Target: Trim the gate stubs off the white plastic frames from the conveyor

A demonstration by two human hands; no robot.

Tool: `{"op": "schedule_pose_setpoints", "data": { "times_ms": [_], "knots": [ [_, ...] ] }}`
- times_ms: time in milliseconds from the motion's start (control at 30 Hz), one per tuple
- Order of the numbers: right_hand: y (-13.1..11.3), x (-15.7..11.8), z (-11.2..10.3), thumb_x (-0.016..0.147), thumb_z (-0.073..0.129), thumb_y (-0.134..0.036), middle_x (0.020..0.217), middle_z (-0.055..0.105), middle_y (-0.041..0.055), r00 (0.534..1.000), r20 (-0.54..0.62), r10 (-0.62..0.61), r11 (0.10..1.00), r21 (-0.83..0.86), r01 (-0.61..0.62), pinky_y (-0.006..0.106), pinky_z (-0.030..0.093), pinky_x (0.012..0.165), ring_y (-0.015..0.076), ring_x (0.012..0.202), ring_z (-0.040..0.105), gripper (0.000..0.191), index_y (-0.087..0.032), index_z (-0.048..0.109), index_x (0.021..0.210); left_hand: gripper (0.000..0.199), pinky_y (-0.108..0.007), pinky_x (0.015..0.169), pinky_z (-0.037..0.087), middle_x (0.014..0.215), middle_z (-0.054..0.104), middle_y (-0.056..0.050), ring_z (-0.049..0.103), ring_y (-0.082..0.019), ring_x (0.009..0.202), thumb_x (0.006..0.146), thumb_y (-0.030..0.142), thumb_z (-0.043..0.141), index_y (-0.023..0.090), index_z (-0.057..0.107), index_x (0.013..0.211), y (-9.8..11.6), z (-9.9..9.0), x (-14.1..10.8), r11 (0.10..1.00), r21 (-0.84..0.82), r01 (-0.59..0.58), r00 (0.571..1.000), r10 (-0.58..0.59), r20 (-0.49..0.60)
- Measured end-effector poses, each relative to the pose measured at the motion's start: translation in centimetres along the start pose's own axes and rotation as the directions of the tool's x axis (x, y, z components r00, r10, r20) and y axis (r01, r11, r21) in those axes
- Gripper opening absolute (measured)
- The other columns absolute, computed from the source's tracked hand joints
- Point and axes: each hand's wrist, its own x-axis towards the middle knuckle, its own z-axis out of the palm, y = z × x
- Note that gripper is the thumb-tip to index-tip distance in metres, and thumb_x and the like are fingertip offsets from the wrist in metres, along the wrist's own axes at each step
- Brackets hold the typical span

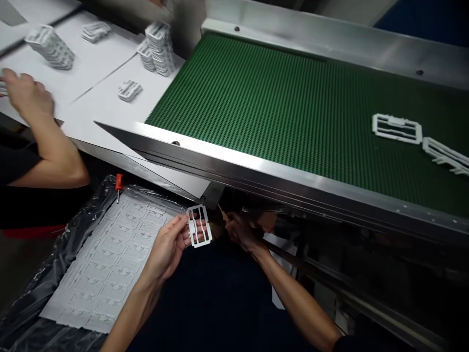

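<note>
My left hand (pixel 170 244) holds a flat white plastic frame (pixel 205 226) with long slots, pinched at its left edge, with fingers behind it. To the right, in shadow, my right hand (pixel 240 231) is closed around a small tool (pixel 224 215) with a tan handle and a thin pointed tip. The tip points up and left, near the frame but apart from it. Below the left hand lies a sheet of moulded white trays (pixel 113 259) with frame-shaped recesses, in a box lined with black plastic (pixel 32 293).
A green conveyor belt (pixel 256 107) with metal side rails (pixel 234 161) runs across, carrying white frames (pixel 397 129) at right. Stacks of frames (pixel 160 49) stand on the white table (pixel 98 98). A co-worker's hand (pixel 29 98) is at left. A red-handled screwdriver (pixel 119 183) sits at the box edge.
</note>
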Motion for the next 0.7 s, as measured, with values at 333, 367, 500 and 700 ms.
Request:
{"op": "schedule_pose_setpoints", "data": {
  "times_ms": [333, 367, 500, 700],
  "knots": [
    [0.9, -7.0, -0.6, 0.067, 0.033, -0.037, 0.106, 0.058, 0.0137, 0.992, 0.123, -0.039, 0.842, 0.539, -0.034, 0.037, 0.041, 0.076, 0.0236, 0.093, 0.054, 0.054, -0.014, 0.05, 0.113, 0.018, -0.031, 0.069, 0.056, 0.085, 0.067, -0.009, 0.066, -0.019, 0.076, 0.084, 0.02, 0.057, 0.012, 0.059, 0.1, -0.6, 1.8, 1.2, 0.992, 0.111, 0.057, 0.992, -0.069, 0.11],
    [0.6, -7.1, -0.6, 0.068, 0.034, -0.033, 0.094, 0.06, 0.0118, 0.994, 0.089, -0.057, 0.84, 0.543, 0.0, 0.035, 0.041, 0.072, 0.021, 0.081, 0.055, 0.048, -0.014, 0.053, 0.107, 0.018, -0.031, 0.071, 0.056, 0.087, 0.067, -0.009, 0.066, -0.02, 0.077, 0.084, 0.021, 0.057, 0.012, 0.059, 0.1, -0.8, 1.9, 1.0, 0.989, 0.126, 0.07, 0.988, -0.086, 0.127],
    [-0.4, -7.4, -0.1, 0.08, 0.044, -0.032, 0.06, 0.043, -0.0021, 0.993, -0.066, -0.098, 0.844, 0.524, 0.118, 0.024, 0.031, 0.05, 0.0075, 0.046, 0.031, 0.019, -0.016, 0.053, 0.082, 0.019, -0.031, 0.078, 0.052, 0.091, 0.066, -0.009, 0.064, -0.021, 0.087, 0.085, 0.024, 0.056, 0.013, 0.062, 0.099, -1.4, 2.2, -0.3, 0.967, 0.22, 0.132, 0.957, -0.182, 0.227],
    [-1.1, -8.6, 1.1, 0.071, 0.069, -0.026, 0.078, 0.05, -0.0005, 0.962, -0.142, -0.232, 0.92, 0.288, 0.265, 0.024, 0.042, 0.065, 0.0114, 0.07, 0.049, 0.029, -0.017, 0.049, 0.09, 0.02, -0.028, 0.079, 0.048, 0.093, 0.066, -0.008, 0.062, -0.019, 0.084, 0.085, 0.029, 0.055, 0.014, 0.065, 0.096, -2.9, 2.1, -1.2, 0.91, 0.399, 0.114, 0.901, -0.264, 0.345]
  ]
}}
